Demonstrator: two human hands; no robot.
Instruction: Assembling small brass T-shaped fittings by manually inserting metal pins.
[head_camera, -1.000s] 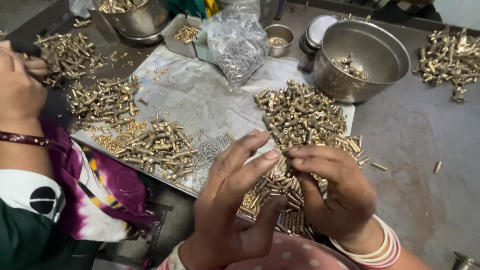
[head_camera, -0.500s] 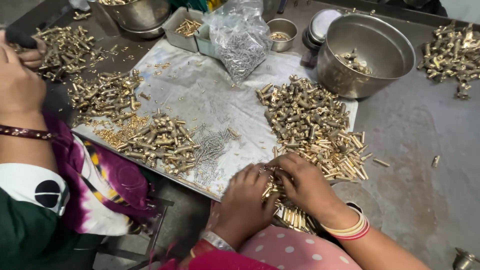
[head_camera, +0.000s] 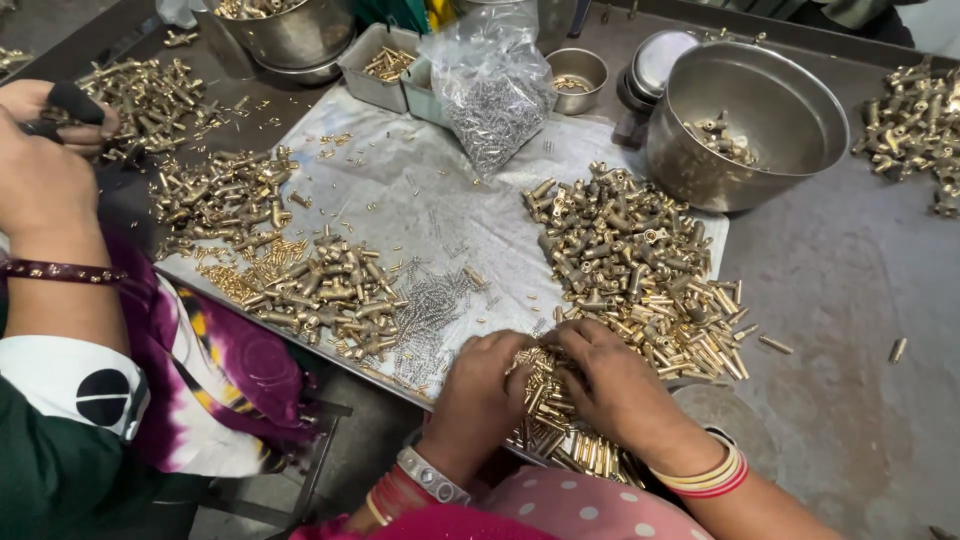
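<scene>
Head view — left hand (head_camera: 480, 385) and right hand (head_camera: 615, 385) curl together over small brass pins (head_camera: 545, 395) at the tabletop's (head_camera: 860, 300) near edge, fingers pinching some — exact grip hidden; the big fittings heap (head_camera: 625, 250) lies just beyond.

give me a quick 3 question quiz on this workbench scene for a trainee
1. True or false: both of the wearer's hands, the left hand and the right hand, rest on the heap of small brass pins at the near table edge.
2. Multiple choice: what lies inside the large steel bowl? A) a few brass fittings B) coiled springs C) water
3. Fill in: the clear plastic bag of small grey metal parts stands at the ___ edge of the white sheet.

Key: 1 true; 2 A; 3 far
</scene>
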